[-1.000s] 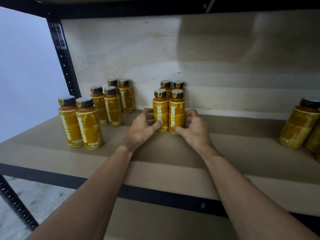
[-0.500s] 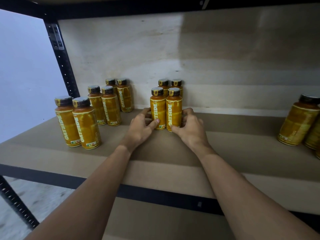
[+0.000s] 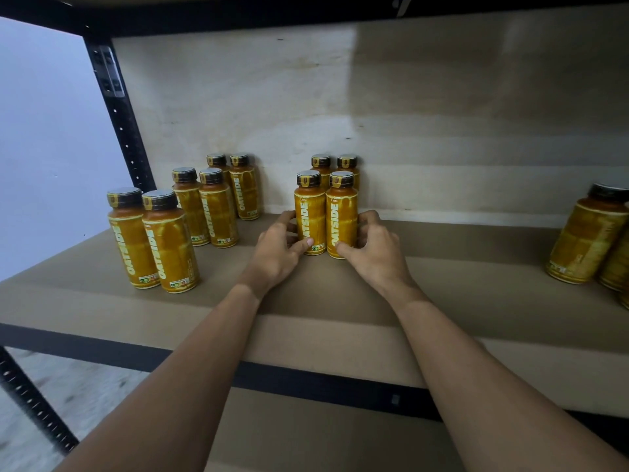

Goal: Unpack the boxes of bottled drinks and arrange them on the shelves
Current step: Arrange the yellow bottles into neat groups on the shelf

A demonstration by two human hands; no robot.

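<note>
Free shelf point(image 3: 476, 267) btwn mid bottles point(image 3: 309, 219), rt bottles point(image 3: 585, 240)

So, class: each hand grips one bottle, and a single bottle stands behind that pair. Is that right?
No. The left hand and right hand grip the front bottles, one each, but two back bottles stand behind the pair, not one; the head view shows both caps.

Front btl pair point(image 3: 316, 216) nudged back (barely); L hand point(image 3: 277, 253), R hand point(image 3: 377, 248) too

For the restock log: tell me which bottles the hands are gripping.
The middle group's front pair: left hand on one, right hand on the other. All other bottles stand untouched.
</note>
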